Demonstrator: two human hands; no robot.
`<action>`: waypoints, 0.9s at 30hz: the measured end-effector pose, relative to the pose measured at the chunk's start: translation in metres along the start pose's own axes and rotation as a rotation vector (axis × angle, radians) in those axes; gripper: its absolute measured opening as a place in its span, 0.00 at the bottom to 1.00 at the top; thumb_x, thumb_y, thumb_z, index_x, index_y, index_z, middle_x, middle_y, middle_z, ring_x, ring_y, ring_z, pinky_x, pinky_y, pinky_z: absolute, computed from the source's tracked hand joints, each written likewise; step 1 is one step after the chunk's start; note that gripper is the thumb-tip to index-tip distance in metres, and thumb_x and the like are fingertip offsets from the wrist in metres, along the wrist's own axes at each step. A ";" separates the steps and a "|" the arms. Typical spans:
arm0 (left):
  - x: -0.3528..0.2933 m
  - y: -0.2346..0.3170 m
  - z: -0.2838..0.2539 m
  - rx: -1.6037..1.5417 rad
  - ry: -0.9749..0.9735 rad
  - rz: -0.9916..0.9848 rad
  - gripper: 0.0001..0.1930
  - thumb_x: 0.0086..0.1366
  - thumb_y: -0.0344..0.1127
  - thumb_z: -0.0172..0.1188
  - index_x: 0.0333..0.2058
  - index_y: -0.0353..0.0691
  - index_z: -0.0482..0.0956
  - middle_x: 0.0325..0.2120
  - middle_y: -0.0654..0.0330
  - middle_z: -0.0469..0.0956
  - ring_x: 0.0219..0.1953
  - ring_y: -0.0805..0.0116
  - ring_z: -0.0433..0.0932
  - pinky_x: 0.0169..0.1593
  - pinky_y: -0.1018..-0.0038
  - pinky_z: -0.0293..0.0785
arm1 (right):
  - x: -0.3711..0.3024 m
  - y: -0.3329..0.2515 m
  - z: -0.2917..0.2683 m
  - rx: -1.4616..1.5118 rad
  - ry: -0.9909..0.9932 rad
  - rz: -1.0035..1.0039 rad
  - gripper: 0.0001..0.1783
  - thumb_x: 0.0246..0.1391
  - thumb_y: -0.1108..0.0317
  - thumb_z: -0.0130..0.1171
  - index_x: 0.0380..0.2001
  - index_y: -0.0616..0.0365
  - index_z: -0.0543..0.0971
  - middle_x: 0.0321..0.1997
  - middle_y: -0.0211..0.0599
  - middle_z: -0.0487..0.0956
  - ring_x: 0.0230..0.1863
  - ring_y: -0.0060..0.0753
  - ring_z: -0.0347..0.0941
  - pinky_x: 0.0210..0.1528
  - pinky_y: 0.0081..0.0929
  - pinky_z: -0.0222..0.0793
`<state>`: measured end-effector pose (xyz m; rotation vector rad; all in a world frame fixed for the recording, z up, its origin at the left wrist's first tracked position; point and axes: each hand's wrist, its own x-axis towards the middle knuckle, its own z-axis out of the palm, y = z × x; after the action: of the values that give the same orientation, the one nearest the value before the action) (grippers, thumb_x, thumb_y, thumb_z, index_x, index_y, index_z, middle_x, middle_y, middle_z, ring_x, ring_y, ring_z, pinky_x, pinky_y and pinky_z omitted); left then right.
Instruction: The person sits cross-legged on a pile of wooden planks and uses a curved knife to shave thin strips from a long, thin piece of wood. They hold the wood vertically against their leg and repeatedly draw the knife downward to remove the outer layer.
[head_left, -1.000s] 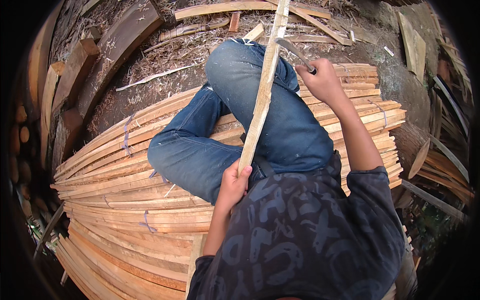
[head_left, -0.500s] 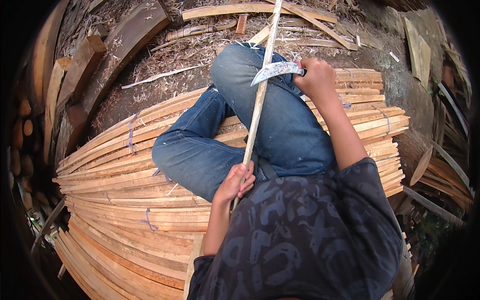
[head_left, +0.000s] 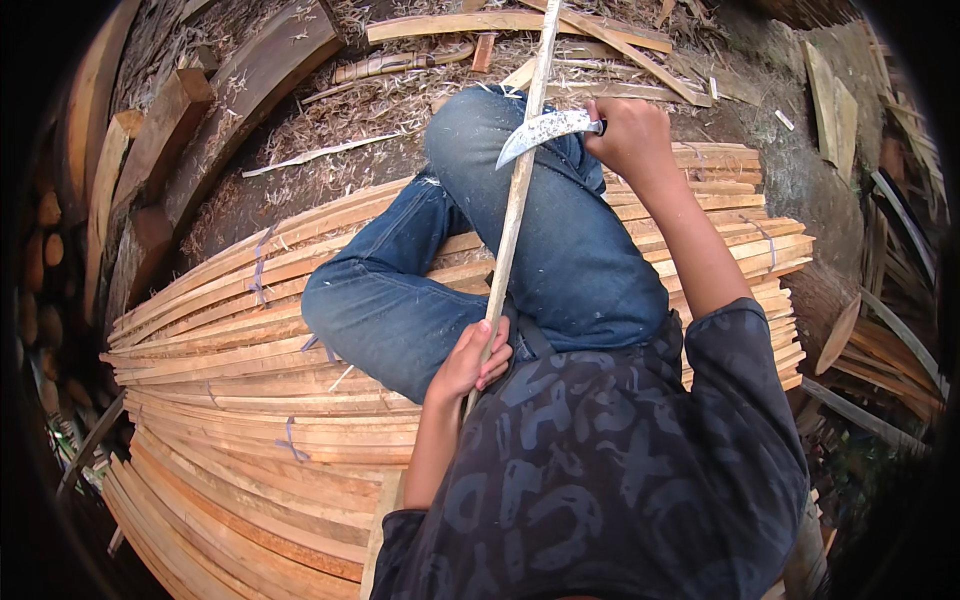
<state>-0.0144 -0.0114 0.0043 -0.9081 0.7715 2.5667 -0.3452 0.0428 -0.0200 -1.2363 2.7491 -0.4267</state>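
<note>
A long thin wooden stick (head_left: 517,205) runs from beside my waist, up across my raised knee, to the top edge of the view. My left hand (head_left: 473,358) is closed around its lower part, close to my belly. My right hand (head_left: 632,140) grips a curved knife, its handle mostly hidden by the fingers. The knife's blade (head_left: 545,131), pale with dark specks, lies across the stick just over the knee, its tip pointing left and down. I sit with folded legs in blue jeans (head_left: 570,255) dusted with small chips.
Beneath me lie bundles of sawn wooden strips (head_left: 230,350), some tied with purplish string (head_left: 291,440). Thick timber beams (head_left: 235,100) stand at the upper left. Shavings (head_left: 300,165) and loose slats (head_left: 520,22) cover the ground ahead. More boards (head_left: 832,110) lie at the right.
My right hand and the knife have shifted slightly up and left along the stick, the blade tilting more steeply. The left hand and the stick stay nearly in place.
</note>
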 end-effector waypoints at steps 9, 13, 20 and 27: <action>-0.001 -0.003 0.007 0.085 0.079 0.062 0.27 0.68 0.63 0.38 0.23 0.44 0.58 0.08 0.71 0.55 0.07 0.84 0.52 0.10 0.86 0.49 | -0.004 0.007 -0.004 -0.037 0.076 0.070 0.08 0.46 0.62 0.58 0.25 0.51 0.83 0.20 0.46 0.79 0.24 0.45 0.78 0.29 0.39 0.74; 0.001 -0.004 0.006 0.082 0.078 0.073 0.27 0.68 0.62 0.38 0.23 0.43 0.58 0.08 0.70 0.55 0.08 0.83 0.53 0.11 0.85 0.50 | -0.024 -0.008 0.002 0.030 -0.088 -0.001 0.11 0.45 0.60 0.59 0.25 0.55 0.83 0.21 0.47 0.79 0.27 0.48 0.79 0.32 0.41 0.74; -0.001 -0.003 0.011 0.068 0.118 0.066 0.27 0.68 0.63 0.38 0.23 0.44 0.58 0.09 0.70 0.55 0.08 0.83 0.53 0.11 0.85 0.50 | -0.010 0.009 0.014 0.042 0.053 0.153 0.11 0.44 0.60 0.61 0.28 0.54 0.84 0.21 0.47 0.79 0.26 0.48 0.79 0.31 0.41 0.74; -0.003 -0.009 0.009 0.069 0.086 0.083 0.27 0.68 0.62 0.38 0.23 0.44 0.58 0.09 0.70 0.55 0.08 0.83 0.52 0.11 0.84 0.50 | -0.013 0.014 0.011 0.112 0.045 0.133 0.13 0.46 0.59 0.59 0.30 0.54 0.84 0.20 0.50 0.78 0.25 0.51 0.78 0.31 0.42 0.74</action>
<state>-0.0122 0.0011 0.0090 -0.9897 0.9350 2.5684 -0.3440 0.0590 -0.0353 -1.0232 2.7805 -0.5923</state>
